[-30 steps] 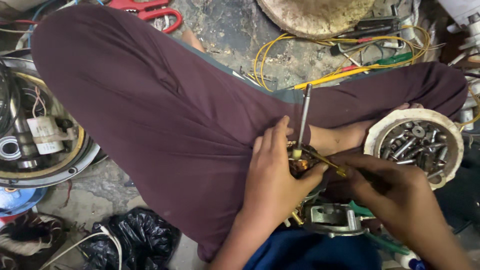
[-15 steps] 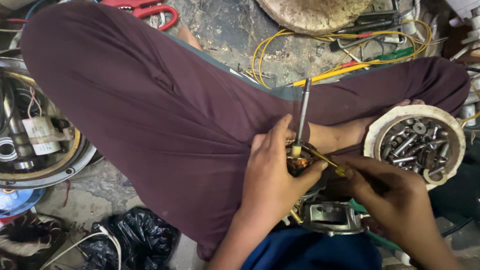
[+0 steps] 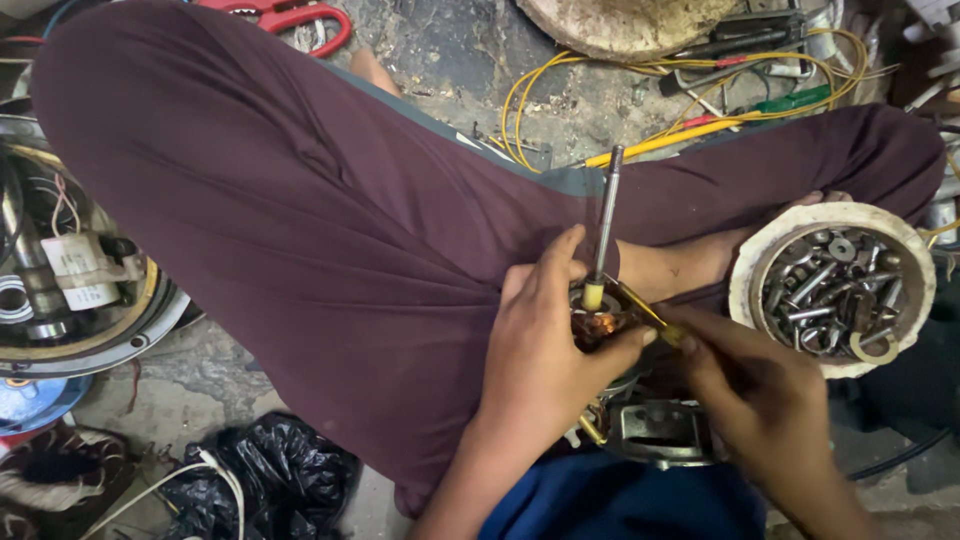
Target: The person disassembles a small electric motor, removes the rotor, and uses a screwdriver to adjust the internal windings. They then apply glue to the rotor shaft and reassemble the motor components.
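left hand [image 3: 545, 345] fingers clamped round motor core [image 3: 597, 325], unmoved on lap | right hand [image 3: 755, 385] pinches yellow tool [image 3: 640, 310], tip same spot as before | shaft [image 3: 606, 215] upright | bolt bowl [image 3: 835, 285] beside

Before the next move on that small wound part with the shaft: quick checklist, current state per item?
1. Left hand grips the small copper-wound part: ok, fingers wrap round it.
2. Metal shaft stands clear above the part: ok, nearly upright, nothing touching its top.
3. Right hand holds the yellow-handled tool: ok, its tip reaches the part.
4. Exact spot where the tip sits: cannot tell, hidden by the left thumb.
5. Bowl of bolts and washers within reach: ok, just right of the hands.
6. Yellow wires clear of the work: ok, on the floor beyond the leg.
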